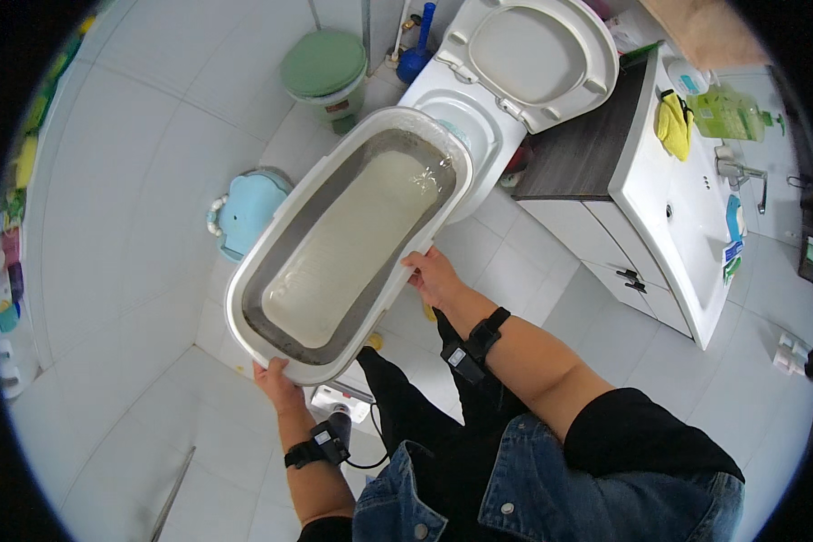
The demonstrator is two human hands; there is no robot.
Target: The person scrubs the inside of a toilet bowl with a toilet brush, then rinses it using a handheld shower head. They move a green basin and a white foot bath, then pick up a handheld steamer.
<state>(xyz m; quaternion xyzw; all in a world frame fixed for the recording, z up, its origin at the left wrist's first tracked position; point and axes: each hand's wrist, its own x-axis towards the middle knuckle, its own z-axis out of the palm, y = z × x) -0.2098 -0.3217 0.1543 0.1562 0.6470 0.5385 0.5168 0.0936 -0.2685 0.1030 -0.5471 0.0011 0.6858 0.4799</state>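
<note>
A long white and grey plastic tub [256,271] with cloudy water inside is held in both hands, its far end over the toilet bowl [498,139]. My left hand [279,386] grips the rim at the near left end. Partway along the right side, my right hand [433,276] is closed on the rim, thumb on top. The toilet seat [591,68] is raised. Most of the bowl's opening is hidden under the tub.
Left of the tub stand a light blue plastic stool [251,210] and a green-lidded bin [324,64]. A blue toilet brush [417,57] is behind the toilet. To the right is a vanity with a white sink [684,223], a yellow cloth [675,125] on its edge.
</note>
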